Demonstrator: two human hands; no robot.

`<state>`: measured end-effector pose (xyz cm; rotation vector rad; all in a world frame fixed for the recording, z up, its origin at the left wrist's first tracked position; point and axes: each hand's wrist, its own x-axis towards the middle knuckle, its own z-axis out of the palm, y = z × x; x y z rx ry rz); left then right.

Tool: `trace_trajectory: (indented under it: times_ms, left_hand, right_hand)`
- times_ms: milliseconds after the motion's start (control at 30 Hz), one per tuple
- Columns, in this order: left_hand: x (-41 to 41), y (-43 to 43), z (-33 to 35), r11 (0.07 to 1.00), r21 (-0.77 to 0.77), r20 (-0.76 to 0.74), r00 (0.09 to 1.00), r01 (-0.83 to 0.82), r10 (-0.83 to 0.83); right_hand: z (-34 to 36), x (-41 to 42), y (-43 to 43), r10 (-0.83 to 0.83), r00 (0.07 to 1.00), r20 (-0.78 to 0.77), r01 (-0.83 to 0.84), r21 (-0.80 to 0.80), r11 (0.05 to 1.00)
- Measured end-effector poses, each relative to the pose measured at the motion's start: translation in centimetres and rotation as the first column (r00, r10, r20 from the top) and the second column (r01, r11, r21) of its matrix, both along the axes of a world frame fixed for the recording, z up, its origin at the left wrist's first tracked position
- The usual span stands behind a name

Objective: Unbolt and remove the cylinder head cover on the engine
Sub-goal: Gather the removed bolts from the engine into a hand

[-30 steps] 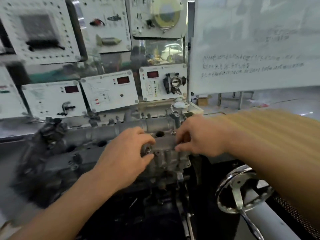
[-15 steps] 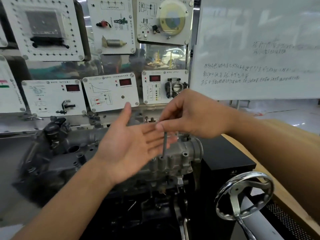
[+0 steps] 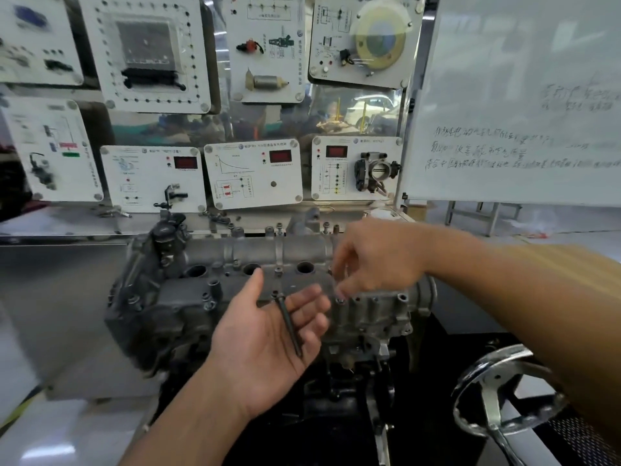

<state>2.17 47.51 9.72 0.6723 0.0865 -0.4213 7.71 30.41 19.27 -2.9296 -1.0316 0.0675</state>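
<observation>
stage: mid-unbolting | left hand (image 3: 265, 341) open flat, long bolt (image 3: 288, 326) lying on its palm | right hand (image 3: 373, 260) reaching for next bolt (image 3: 341, 300), grip unclear | cover (image 3: 302, 252) not yet lifted off engine (image 3: 158, 317)

Nothing here can be read with any certainty. The whiteboard (image 3: 524, 95) carries several lines of dark handwritten characters, too blurred to make out. The white training panels (image 3: 253, 193) bear printed captions and circuit diagrams too small to read, and their red display windows (image 3: 280, 156) give no legible digits.
</observation>
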Motion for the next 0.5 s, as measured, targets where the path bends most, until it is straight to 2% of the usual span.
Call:
trace_trajectory:
  times_ms: [67, 200, 300, 400, 500]
  left_hand:
    - [-0.3, -0.1, -0.4, 1.0, 0.027, -0.002, 1.0, -0.001, 0.001]
    - [-1.0, -0.9, -1.4, 0.998, 0.059, -0.03, 1.0, 0.003, -0.001]
    - [-1.2, -1.1, -1.8, 0.995, 0.099, -0.04, 0.999, 0.0, 0.004]
    - [-1.3, -0.9, -1.9, 0.994, 0.108, -0.043, 0.999, -0.005, 0.01]
    - [-1.4, -1.0, -1.8, 0.995, 0.1, -0.045, 0.999, 0.006, -0.001]
  right_hand:
    - [-1.1, -0.2, 0.2, -0.001, 1.0, 0.002, 0.001, -0.064, 0.998]
    - [-1.9, -0.3, 0.4, 0.022, 0.993, 0.112, -0.016, -0.057, 0.998]
    - [0.2, -0.8, 0.3, 0.056, 0.987, 0.15, -0.072, 0.098, 0.993]
    - [3.1, -1.6, 0.1, 0.16, 0.986, 0.044, -0.166, 0.277, 0.946]
    - [2.7, -2.4, 1.2, 0.241, 0.965, -0.105, -0.212, 0.227, 0.95]
